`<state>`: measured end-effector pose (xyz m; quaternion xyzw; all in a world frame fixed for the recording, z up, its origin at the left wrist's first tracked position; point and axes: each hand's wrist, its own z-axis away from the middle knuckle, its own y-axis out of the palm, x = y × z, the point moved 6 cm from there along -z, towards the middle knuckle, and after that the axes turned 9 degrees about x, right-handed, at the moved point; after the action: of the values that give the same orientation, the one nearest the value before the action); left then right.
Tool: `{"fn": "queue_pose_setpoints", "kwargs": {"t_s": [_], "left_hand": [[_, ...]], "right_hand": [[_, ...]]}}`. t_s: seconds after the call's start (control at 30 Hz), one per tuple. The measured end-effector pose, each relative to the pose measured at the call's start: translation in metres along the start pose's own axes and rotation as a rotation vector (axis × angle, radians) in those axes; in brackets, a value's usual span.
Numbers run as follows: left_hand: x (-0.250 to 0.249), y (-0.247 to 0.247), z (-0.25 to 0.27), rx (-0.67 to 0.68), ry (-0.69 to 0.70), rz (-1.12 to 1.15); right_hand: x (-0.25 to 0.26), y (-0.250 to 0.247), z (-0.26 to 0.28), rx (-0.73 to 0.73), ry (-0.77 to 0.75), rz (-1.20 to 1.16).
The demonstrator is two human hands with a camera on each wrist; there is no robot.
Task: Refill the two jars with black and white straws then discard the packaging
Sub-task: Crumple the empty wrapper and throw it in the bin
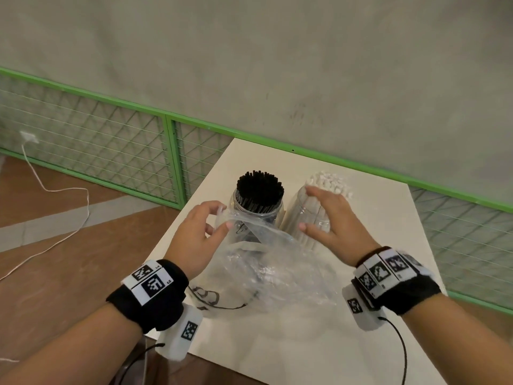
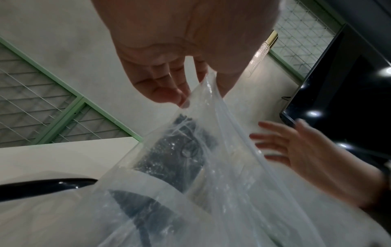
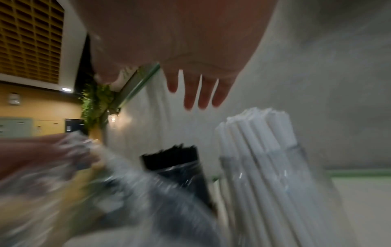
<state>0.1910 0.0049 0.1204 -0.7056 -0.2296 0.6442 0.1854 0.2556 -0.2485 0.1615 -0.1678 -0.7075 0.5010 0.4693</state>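
Note:
Two clear jars stand side by side on the white table (image 1: 388,273). The left jar (image 1: 256,215) holds black straws (image 1: 260,190); the right jar (image 1: 305,218) holds white straws (image 1: 330,180). My left hand (image 1: 219,218) pinches the top edge of a clear empty plastic bag (image 1: 266,270), which drapes in front of the black-straw jar. The left wrist view shows that pinch on the plastic bag (image 2: 211,150) by my left hand (image 2: 196,93). My right hand (image 1: 313,209) hovers with fingers spread by the white-straw jar, holding nothing. In the right wrist view the fingers (image 3: 201,93) hang straight above the white straws (image 3: 258,150).
A second bag with black printing (image 1: 211,298) lies flat under the clear one near the table's left edge. A grey wall with green-framed mesh panels (image 1: 111,145) runs behind the table. A white cable (image 1: 55,190) trails over the wooden floor at left.

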Motion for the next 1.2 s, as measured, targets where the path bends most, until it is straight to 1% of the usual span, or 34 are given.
{"fn": "queue_pose_setpoints", "kwargs": {"t_s": [0.03, 0.07, 0.1, 0.13, 0.2, 0.27, 0.37, 0.47, 0.53, 0.63, 0.7, 0.73, 0.8, 0.87, 0.9, 0.93, 1.0, 1.03, 1.07, 1.17, 1.2], "left_hand": [[-0.001, 0.001, -0.001, 0.004, 0.002, 0.01], [-0.001, 0.001, -0.001, 0.012, -0.001, 0.035], [-0.001, 0.002, -0.001, 0.021, -0.008, 0.064], [-0.001, 0.004, -0.001, 0.031, -0.016, 0.094], [-0.004, 0.005, 0.002, 0.044, -0.019, 0.159], [-0.011, 0.004, 0.006, 0.038, 0.003, 0.222], [-0.014, 0.0, 0.011, 0.036, 0.028, 0.277], [-0.011, -0.008, 0.012, 0.02, 0.077, 0.234], [-0.011, -0.01, 0.015, 0.044, 0.137, 0.119], [-0.018, -0.008, 0.021, 0.125, 0.249, -0.087], [-0.021, -0.003, 0.025, 0.216, 0.292, -0.138], [-0.023, 0.0, 0.027, 0.271, 0.282, -0.161], [-0.025, 0.008, 0.031, 0.371, 0.217, -0.233], [-0.025, 0.015, 0.037, 0.449, 0.108, -0.26], [-0.025, 0.02, 0.039, 0.478, 0.058, -0.251], [-0.028, 0.025, 0.041, 0.5, 0.031, -0.253], [-0.033, 0.039, 0.042, 0.54, 0.035, -0.248], [-0.036, 0.045, 0.042, 0.557, 0.033, -0.175], [-0.039, 0.049, 0.042, 0.575, 0.02, -0.026], [-0.05, 0.059, 0.045, 0.635, -0.116, 0.523], [-0.05, 0.06, 0.045, 0.616, -0.147, 0.611]], "right_hand": [[0.004, 0.023, 0.014, 0.144, 0.01, 0.005], [0.004, 0.046, 0.027, 0.266, 0.026, 0.064], [-0.001, 0.068, 0.037, 0.342, 0.047, 0.149], [-0.009, 0.085, 0.044, 0.375, 0.083, 0.23], [-0.03, 0.103, 0.048, 0.361, 0.213, 0.329], [-0.045, 0.102, 0.048, 0.317, 0.334, 0.386], [-0.057, 0.095, 0.052, 0.276, 0.384, 0.409], [-0.067, 0.074, 0.056, 0.118, 0.416, 0.208], [-0.069, 0.055, 0.058, 0.013, 0.451, 0.056], [-0.066, 0.034, 0.06, -0.104, 0.515, -0.197], [-0.058, 0.026, 0.06, -0.211, 0.526, -0.421], [-0.052, 0.022, 0.061, -0.272, 0.527, -0.547], [-0.038, 0.018, 0.061, -0.372, 0.527, -0.783], [-0.022, 0.018, 0.059, -0.417, 0.501, -0.948], [-0.013, 0.02, 0.058, -0.417, 0.479, -1.003], [-0.003, 0.022, 0.056, -0.399, 0.448, -1.049], [0.016, 0.029, 0.05, -0.313, 0.389, -1.073], [0.026, 0.032, 0.048, -0.255, 0.349, -1.046], [0.037, 0.036, 0.046, -0.195, 0.309, -0.972], [0.069, 0.052, 0.048, 0.021, 0.103, -0.556], [0.08, 0.062, 0.05, 0.111, 0.018, -0.459]]}}
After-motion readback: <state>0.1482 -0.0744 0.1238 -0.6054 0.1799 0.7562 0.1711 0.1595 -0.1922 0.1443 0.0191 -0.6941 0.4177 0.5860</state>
